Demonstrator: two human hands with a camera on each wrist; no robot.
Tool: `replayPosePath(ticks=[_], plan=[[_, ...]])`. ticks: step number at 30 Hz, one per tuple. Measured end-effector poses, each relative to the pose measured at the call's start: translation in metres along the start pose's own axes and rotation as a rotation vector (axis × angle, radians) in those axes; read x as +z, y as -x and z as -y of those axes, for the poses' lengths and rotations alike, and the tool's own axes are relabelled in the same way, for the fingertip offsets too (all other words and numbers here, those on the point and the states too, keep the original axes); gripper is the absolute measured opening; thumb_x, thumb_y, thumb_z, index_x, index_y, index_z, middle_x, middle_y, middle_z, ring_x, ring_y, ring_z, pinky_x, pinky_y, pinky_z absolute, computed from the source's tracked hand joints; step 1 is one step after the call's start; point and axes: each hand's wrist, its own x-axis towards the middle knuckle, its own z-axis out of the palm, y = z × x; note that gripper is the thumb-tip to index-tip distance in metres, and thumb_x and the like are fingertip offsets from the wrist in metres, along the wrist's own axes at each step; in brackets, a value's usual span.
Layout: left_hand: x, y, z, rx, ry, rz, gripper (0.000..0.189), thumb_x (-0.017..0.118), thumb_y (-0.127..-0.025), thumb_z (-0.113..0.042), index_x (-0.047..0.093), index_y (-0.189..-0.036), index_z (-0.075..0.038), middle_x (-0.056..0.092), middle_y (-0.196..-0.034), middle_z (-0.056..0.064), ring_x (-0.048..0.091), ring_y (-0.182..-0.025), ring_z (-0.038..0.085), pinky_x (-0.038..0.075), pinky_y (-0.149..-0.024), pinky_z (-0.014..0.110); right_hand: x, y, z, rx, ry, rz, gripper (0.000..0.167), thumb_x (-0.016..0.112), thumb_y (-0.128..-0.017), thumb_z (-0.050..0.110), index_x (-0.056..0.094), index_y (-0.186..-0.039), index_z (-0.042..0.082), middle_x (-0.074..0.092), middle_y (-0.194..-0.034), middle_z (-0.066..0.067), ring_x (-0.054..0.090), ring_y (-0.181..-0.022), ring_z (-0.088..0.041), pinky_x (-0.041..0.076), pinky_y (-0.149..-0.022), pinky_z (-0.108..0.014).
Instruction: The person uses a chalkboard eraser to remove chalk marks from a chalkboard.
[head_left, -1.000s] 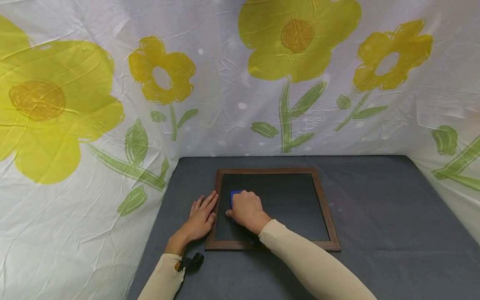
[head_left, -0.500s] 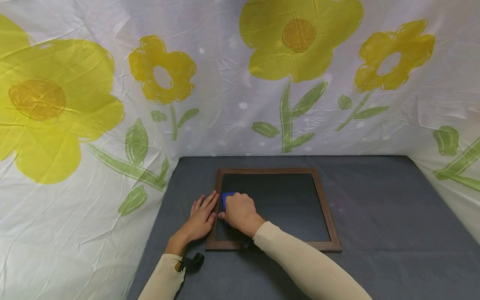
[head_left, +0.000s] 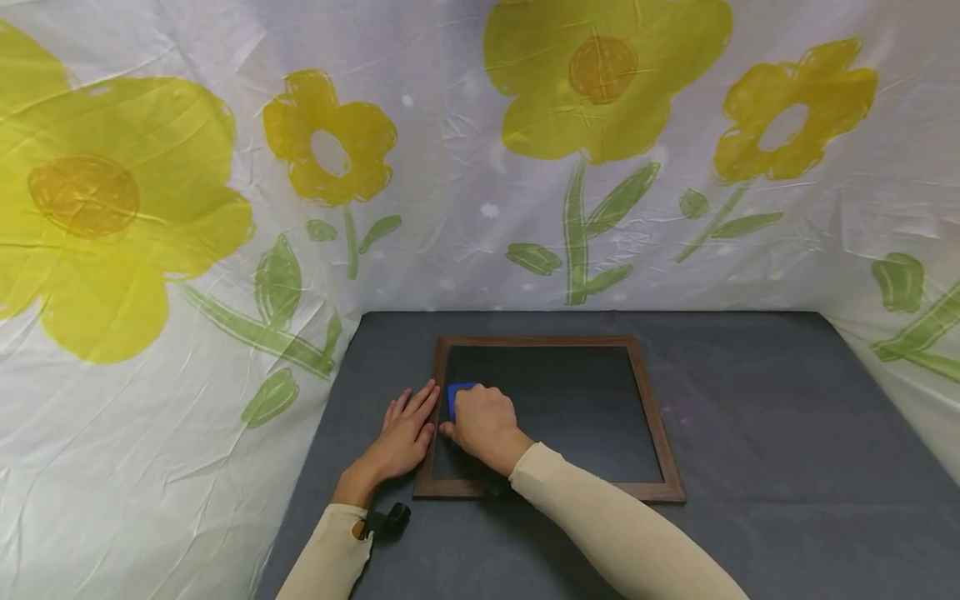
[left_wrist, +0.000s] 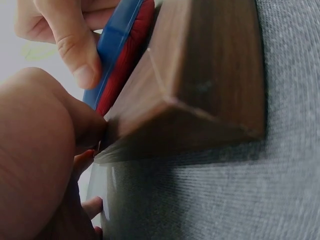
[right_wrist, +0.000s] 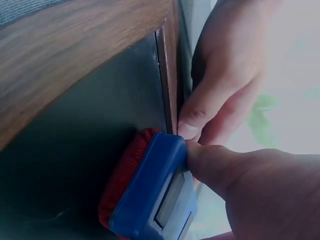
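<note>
A chalkboard (head_left: 573,404) with a brown wooden frame (head_left: 651,417) lies on the dark table. My right hand (head_left: 487,425) grips a blue board eraser (head_left: 454,400) near the board's left side, and the hand hides most of it. In the right wrist view the eraser (right_wrist: 150,187) has a red fabric pad (right_wrist: 120,185), which faces the dark surface; the thumb lies on the blue body. My left hand (head_left: 403,435) rests by the left side of the frame, fingers extended and touching it. Both hands are close together in the left wrist view, beside the frame's corner (left_wrist: 172,97).
Grey cloth covers the table (head_left: 772,433). A white curtain (head_left: 450,208) with yellow flowers stands behind and along both sides. On the left wrist sits a black strap (head_left: 388,521). A faint pale mark (right_wrist: 52,217) shows on the board.
My right hand has slid the eraser left toward the frame's left side, mostly in the first half second. My left hand has stayed at the frame.
</note>
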Motion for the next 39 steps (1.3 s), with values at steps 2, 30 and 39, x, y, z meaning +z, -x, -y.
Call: replayPosePath(ticks=[2, 30, 39], plan=[[0.0, 0.0, -0.001, -0.009, -0.02, 0.008, 0.064, 0.052, -0.108, -0.009, 0.038, -0.17, -0.003, 0.031, -0.179, 0.018, 0.021, -0.159, 0.063, 0.01, -0.123, 0.085, 0.0, 0.0, -0.001, 0.003, -0.004, 0.005, 0.055, 0.081, -0.094, 0.062, 0.086, -0.111, 0.009, 0.082, -0.096, -0.011, 0.078, -0.07, -0.027, 0.063, -0.055, -0.039], [-0.005, -0.001, -0.005, -0.051, -0.062, 0.087, 0.065, 0.051, -0.113, -0.009, 0.027, -0.174, -0.004, 0.021, -0.183, 0.015, 0.013, -0.165, 0.057, 0.007, -0.128, 0.079, -0.022, 0.013, -0.09, 0.207, -0.065, 0.088, 0.063, 0.084, -0.092, 0.057, 0.078, -0.126, 0.005, 0.074, -0.097, -0.015, 0.072, -0.078, -0.032, 0.063, -0.066, -0.049], [-0.006, 0.0, -0.004, -0.048, -0.056, 0.084, 0.066, 0.051, -0.113, -0.009, 0.027, -0.174, -0.003, 0.021, -0.183, 0.016, 0.013, -0.165, 0.057, 0.007, -0.128, 0.079, -0.027, 0.022, -0.121, 0.264, -0.048, 0.115, 0.072, 0.083, -0.092, 0.059, 0.074, -0.136, 0.003, 0.073, -0.104, -0.019, 0.069, -0.077, -0.03, 0.063, -0.068, -0.05]])
